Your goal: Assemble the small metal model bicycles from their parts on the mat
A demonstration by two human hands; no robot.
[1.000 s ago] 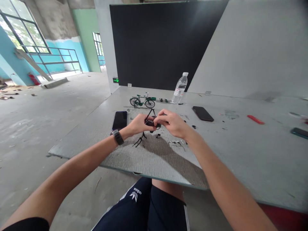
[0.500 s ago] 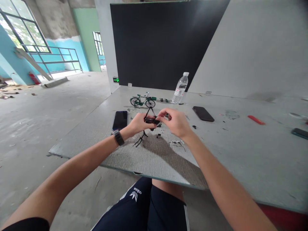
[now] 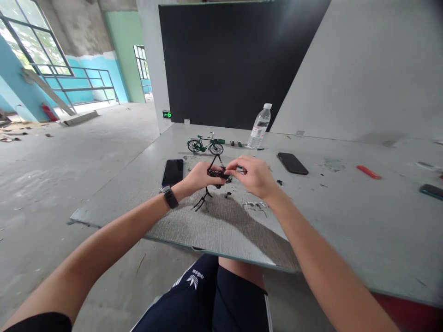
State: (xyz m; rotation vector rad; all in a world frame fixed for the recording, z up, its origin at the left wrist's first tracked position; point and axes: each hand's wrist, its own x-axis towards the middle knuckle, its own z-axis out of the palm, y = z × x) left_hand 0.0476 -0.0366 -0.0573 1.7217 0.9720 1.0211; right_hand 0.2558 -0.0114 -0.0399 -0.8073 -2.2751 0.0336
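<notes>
My left hand (image 3: pixel 200 177) is closed around a small black model bicycle frame (image 3: pixel 215 174), held just above the grey board (image 3: pixel 221 226). My right hand (image 3: pixel 254 176) pinches the frame's right end with thumb and forefinger. The frame's thin black fork legs (image 3: pixel 202 201) reach down to the board. A black watch (image 3: pixel 169 197) sits on my left wrist. Small silver parts (image 3: pixel 256 206) lie on the board just below my right hand.
A finished green model bicycle (image 3: pixel 205 145) stands behind my hands, beside a clear water bottle (image 3: pixel 259 126). Dark phones lie at the left (image 3: pixel 172 172) and right (image 3: pixel 292 163). A red tool (image 3: pixel 368 172) and another phone (image 3: pixel 431 191) lie far right.
My right hand lifted slightly off the frame half a second ago and has now come back down, pinching its right end. My left hand has stayed still.
</notes>
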